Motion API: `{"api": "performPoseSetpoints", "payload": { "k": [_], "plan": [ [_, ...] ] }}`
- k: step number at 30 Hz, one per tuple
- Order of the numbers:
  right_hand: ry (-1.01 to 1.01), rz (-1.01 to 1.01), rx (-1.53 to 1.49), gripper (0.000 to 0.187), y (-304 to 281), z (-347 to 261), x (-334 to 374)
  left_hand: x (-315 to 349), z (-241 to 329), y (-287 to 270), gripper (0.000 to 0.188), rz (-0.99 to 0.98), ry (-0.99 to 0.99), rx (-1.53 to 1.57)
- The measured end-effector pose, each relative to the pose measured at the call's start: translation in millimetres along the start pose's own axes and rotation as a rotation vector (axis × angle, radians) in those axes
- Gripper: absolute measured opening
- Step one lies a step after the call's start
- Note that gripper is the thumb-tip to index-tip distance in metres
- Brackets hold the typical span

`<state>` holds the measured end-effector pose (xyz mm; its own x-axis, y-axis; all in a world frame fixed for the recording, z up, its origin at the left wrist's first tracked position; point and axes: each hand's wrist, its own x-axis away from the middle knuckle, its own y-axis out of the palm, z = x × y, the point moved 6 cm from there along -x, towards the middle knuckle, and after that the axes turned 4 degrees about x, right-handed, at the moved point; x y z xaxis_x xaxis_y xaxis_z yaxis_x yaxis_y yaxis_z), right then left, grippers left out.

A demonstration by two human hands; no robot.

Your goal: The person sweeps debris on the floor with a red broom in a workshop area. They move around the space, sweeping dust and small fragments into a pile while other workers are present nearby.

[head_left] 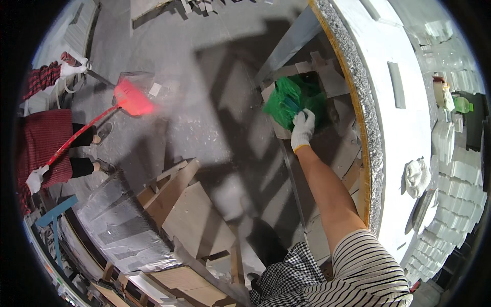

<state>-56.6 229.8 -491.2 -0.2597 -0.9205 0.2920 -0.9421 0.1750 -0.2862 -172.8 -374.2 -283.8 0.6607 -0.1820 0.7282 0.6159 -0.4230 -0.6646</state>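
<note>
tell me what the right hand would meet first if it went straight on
The green plastic bag, just ahead of the right hand; they appear to be touching, though depth is hard to judge here.

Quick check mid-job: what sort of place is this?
Probably a workshop or small factory floor. Stacked white pieces line the far side of a white-topped worktable, loose flat panels lie on the floor, and a gloved co-worker holds a red broom.

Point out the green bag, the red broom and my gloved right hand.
Green bag (285, 96), head view: crumpled left side.
Red broom (132, 99), head view: sweeping end.
Right hand (303, 127), head view: its gloved back.
</note>
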Motion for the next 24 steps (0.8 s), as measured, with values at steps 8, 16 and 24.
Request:
{"api": "performPoseSetpoints", "payload": {
  "k": [8, 16, 24],
  "plan": [
    [0.031, 0.238, 0.448, 0.029, -95, 74, 10, -13, -2, -9, 0.082, 0.003, 0.013, -0.014],
    [0.209, 0.158, 0.286, 0.031, -121, 56, 83, -26, -5, -19, 0.081, -0.005, 0.048, -0.031],
    [0.167, 0.114, 0.074, 0.031, -82, -5, 56, -24, -6, -20, 0.079, 0.005, 0.047, -0.026]
  ]
}}
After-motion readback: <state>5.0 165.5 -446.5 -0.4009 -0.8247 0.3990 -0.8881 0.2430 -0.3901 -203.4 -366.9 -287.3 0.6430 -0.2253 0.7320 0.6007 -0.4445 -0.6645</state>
